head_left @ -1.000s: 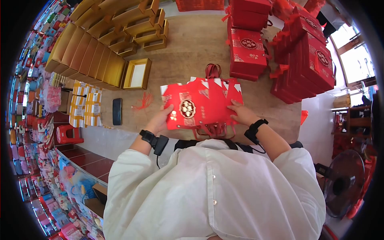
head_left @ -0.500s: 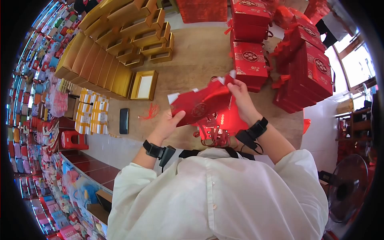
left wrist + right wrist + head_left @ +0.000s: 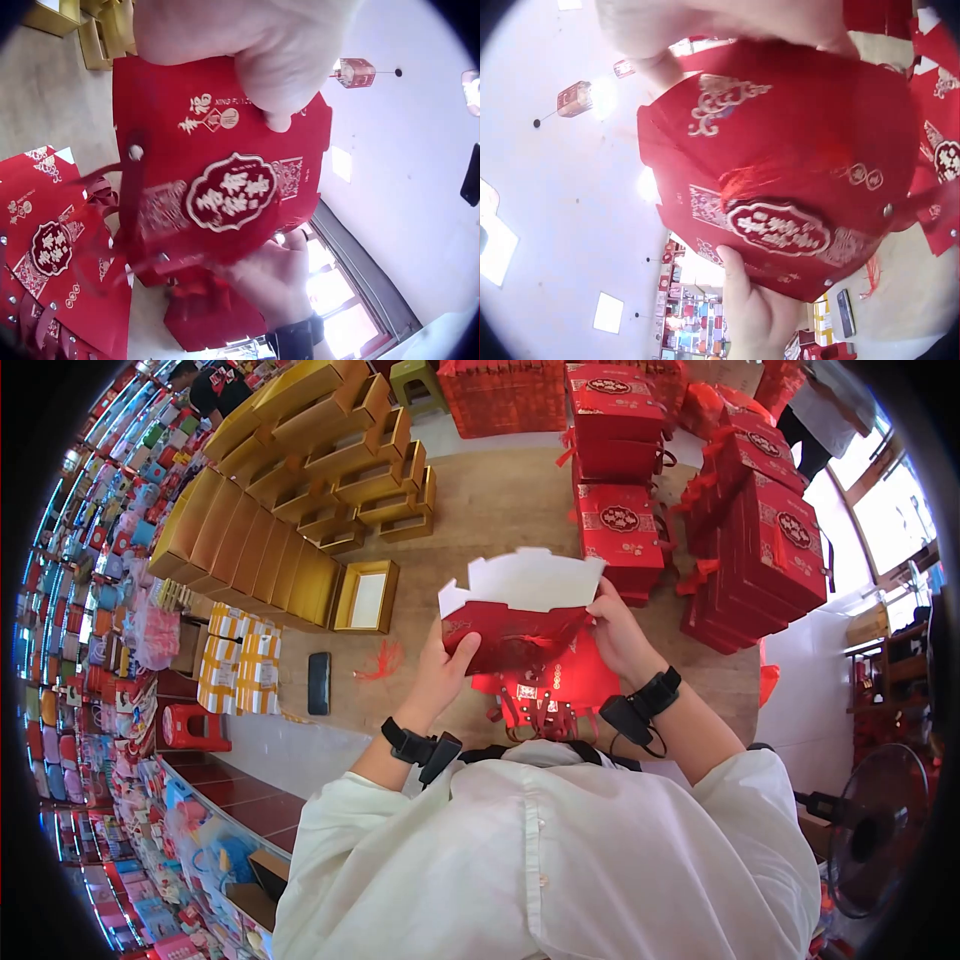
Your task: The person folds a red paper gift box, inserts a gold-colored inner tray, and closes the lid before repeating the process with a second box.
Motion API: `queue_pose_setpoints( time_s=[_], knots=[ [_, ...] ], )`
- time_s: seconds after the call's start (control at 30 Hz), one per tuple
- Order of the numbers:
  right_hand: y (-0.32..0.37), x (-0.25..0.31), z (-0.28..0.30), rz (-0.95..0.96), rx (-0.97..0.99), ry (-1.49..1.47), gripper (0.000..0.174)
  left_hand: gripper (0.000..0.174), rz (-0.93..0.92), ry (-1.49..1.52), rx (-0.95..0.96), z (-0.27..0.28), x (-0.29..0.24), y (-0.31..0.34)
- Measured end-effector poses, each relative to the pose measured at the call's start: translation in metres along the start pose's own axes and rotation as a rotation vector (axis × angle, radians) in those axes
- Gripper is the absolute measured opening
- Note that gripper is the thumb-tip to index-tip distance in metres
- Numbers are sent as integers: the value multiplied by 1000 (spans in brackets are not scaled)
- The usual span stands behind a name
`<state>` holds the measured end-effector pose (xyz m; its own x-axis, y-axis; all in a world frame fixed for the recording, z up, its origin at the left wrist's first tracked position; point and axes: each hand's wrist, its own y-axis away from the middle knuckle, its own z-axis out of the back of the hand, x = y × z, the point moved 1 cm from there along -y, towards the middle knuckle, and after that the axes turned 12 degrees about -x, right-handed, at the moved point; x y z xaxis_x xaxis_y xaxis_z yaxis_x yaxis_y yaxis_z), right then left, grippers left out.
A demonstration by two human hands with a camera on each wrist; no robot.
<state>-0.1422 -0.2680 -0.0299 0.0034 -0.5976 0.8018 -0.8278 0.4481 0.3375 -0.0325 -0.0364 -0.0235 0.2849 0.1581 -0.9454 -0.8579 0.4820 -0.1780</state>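
Note:
A red printed carton (image 3: 515, 635) with a white inner side is held up above the near part of the table. My left hand (image 3: 445, 665) grips its left end, thumb on the printed face; my right hand (image 3: 620, 630) pinches the right end. In the left wrist view the carton (image 3: 217, 165) shows gold lettering and a dark ribbon strap, and the left thumb presses on it. The right wrist view shows the carton (image 3: 780, 157) bowed, with a red tassel against it. Beneath it, more flat red cartons (image 3: 580, 682) with strap handles lie on the table.
Gold boxes (image 3: 250, 550) stand stacked at the left, with one open gold tray (image 3: 366, 597) beside them. Finished-looking red boxes (image 3: 620, 530) are piled at the right. A phone (image 3: 319, 683) and a red tassel (image 3: 381, 660) lie at left on the wooden table (image 3: 490, 490).
The carton was lifted off the other flat ones and tilted; its white inner side now faces up and its top edge has spread. Both hands moved with it, and the head view shifted slightly.

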Motion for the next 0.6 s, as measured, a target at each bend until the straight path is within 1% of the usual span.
queue_pose_setpoints(
  time_s=[0.03, 0.07, 0.1, 0.13, 0.17, 0.2, 0.23, 0.27, 0.33, 0.37, 0.4, 0.47, 0.5, 0.53, 0.6],
  knots=[
    [4, 2, -5, 2, 4, -1, 51, 45, 8, 24, 1, 0, -4, -2],
    [10, 4, -15, 68, 67, -75, 57, 45, 5, 21, -3, -2, -9, -4],
    [14, 5, -21, 132, 131, -148, 63, 47, 24, 86, -11, -6, -14, -5],
    [16, 4, -21, 131, 139, -149, 63, 48, 43, 150, -19, -9, -17, -6],
    [17, 2, -19, 206, 122, 91, 63, 48, 42, 145, -25, -11, -14, -9],
    [17, 3, -17, 282, 102, 331, 64, 48, 136, 425, -38, -14, -8, -14],
    [16, 4, -16, 283, 106, 330, 64, 48, 230, 706, -49, -16, -4, -17],
    [15, 5, -14, 262, 54, 278, 55, 48, 228, 705, -51, -15, -1, -19],
    [14, 6, -9, 218, -49, 176, 37, 43, 331, 670, -55, -15, 2, -21],
    [14, 7, -3, 235, -87, 195, 31, 35, 324, 620, -104, -16, 12, -23],
    [14, 7, 3, 233, -86, 194, 31, 35, 324, 619, -105, -17, 15, -24],
    [17, 4, 16, 169, 9, 184, 30, 25, 262, 473, -78, -18, 20, -25],
    [18, -1, 23, 138, 8, 159, 34, 19, 264, 455, -106, -23, 16, -23],
    [20, -4, 30, 135, 10, 160, 34, 31, 254, 412, -40, -24, 20, -21],
    [21, -12, 44, 236, 43, 357, 44, 50, 90, 287, 5, -35, 44, -13]
  ],
)
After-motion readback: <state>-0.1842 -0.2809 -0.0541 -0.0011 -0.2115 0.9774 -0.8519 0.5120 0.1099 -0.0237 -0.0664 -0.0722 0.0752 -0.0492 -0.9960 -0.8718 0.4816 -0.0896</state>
